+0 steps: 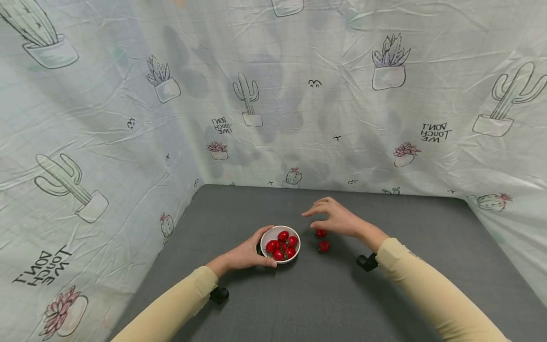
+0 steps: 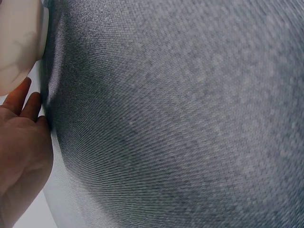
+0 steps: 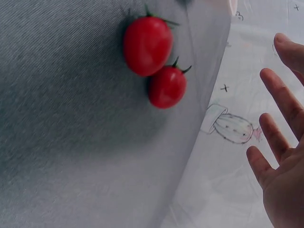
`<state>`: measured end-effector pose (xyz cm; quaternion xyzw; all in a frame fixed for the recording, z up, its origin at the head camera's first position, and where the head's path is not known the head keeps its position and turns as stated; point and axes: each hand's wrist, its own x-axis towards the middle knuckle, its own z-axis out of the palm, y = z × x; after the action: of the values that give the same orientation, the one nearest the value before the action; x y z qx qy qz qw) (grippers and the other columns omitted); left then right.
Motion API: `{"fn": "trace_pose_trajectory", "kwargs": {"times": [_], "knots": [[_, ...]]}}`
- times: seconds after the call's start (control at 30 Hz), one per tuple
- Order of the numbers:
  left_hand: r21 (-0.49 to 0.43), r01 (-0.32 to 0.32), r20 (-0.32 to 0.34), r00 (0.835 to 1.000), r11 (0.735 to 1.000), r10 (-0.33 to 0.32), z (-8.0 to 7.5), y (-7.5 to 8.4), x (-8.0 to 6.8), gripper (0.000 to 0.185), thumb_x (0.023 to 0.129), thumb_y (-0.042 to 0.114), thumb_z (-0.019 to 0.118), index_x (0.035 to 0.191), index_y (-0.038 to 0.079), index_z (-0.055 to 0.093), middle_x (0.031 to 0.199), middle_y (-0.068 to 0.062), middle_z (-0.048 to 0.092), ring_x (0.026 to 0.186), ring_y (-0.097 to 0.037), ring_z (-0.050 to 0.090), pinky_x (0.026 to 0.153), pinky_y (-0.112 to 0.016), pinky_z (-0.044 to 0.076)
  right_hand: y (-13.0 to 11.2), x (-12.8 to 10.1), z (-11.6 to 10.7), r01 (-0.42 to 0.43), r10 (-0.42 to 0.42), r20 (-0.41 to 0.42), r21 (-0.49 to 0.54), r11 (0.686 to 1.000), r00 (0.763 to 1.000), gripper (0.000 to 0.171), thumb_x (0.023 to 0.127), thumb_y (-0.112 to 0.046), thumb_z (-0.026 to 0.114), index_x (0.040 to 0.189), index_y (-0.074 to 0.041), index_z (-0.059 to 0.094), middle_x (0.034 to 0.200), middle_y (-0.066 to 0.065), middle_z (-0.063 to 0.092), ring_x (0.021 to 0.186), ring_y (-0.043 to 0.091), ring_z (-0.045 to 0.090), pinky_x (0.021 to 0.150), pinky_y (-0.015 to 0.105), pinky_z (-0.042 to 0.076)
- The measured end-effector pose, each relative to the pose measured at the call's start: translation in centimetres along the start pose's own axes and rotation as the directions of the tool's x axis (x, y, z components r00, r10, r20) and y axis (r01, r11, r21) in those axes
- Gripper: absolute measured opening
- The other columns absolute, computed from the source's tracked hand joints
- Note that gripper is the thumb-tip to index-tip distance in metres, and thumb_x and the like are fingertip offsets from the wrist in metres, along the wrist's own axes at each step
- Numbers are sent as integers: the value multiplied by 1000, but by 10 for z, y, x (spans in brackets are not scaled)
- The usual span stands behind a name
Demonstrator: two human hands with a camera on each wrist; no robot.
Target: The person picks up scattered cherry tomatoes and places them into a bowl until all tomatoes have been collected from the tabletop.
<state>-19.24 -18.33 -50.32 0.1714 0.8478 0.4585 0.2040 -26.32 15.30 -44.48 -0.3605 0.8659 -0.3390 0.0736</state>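
Left hand cupped round the white bowl of tomatoes mid-table, right hand spread loose and empty just over two stray tomatoes beside it.

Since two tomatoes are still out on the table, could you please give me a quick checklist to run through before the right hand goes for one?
1. Bowl steadied: ok. The left hand grips the white bowl at its rim.
2. Right hand free: ok. The right hand hovers with straight fingers and holds nothing.
3. Target in sight: ok. Two loose tomatoes lie on the grey table beside the bowl, nothing covering them.
4. Tomatoes apart for a clean pinch: cannot tell. They seem apart in the head view, touching in the right wrist view.
5. Room in the bowl: probably ok, though several tomatoes already fill it.
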Motion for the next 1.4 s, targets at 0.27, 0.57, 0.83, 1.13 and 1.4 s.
{"fn": "trace_pose_trajectory", "kwargs": {"times": [0.27, 0.57, 0.83, 1.13, 1.4], "knots": [[-4, -12, 2, 1000, 1000, 12, 0, 0, -1, 108, 79, 43, 89, 162, 26, 22, 159, -5, 32, 144, -22, 33, 115, -51, 29, 9, -8, -3, -65, 65, 2, 31, 997, 998, 38, 97, -20, 74, 134, -21, 70, 140, 5, 59, 140, 33, 35, 107, 62, 35], [-9, -15, 4, 1000, 1000, 15, 1, 0, -2, 107, 80, 42, 89, 162, 26, 22, 159, -4, 32, 144, -21, 33, 115, -51, 29, 24, -17, -1, -82, 83, -20, 36, 996, 996, 38, 96, -22, 75, 133, -21, 70, 135, 1, 62, 137, 34, 37, 105, 61, 37], [0, -24, -2, 1000, 1000, 24, 3, -1, -2, 107, 80, 41, 89, 162, 25, 22, 159, -4, 33, 144, -21, 35, 115, -50, 29, 38, -23, 3, -77, 77, -27, 8, 997, 997, 39, 96, -18, 75, 134, -14, 69, 134, 4, 64, 135, 37, 38, 104, 63, 36], [8, -23, 1, 1000, 1000, 23, 3, -2, -1, 108, 80, 42, 89, 162, 24, 21, 160, -4, 31, 145, -21, 33, 116, -50, 28, 51, -27, 9, -106, 106, -10, 0, 994, 994, 39, 96, -24, 75, 134, -16, 70, 134, 3, 65, 134, 37, 40, 104, 62, 37], [4, -24, 0, 1000, 1000, 24, 3, -1, -2, 108, 80, 42, 89, 162, 24, 21, 160, -4, 31, 145, -21, 32, 116, -50, 28, 59, -27, 11, -98, 98, -14, 30, 995, 995, 39, 95, -25, 76, 133, -16, 71, 129, 0, 67, 132, 36, 42, 103, 61, 37]]}}
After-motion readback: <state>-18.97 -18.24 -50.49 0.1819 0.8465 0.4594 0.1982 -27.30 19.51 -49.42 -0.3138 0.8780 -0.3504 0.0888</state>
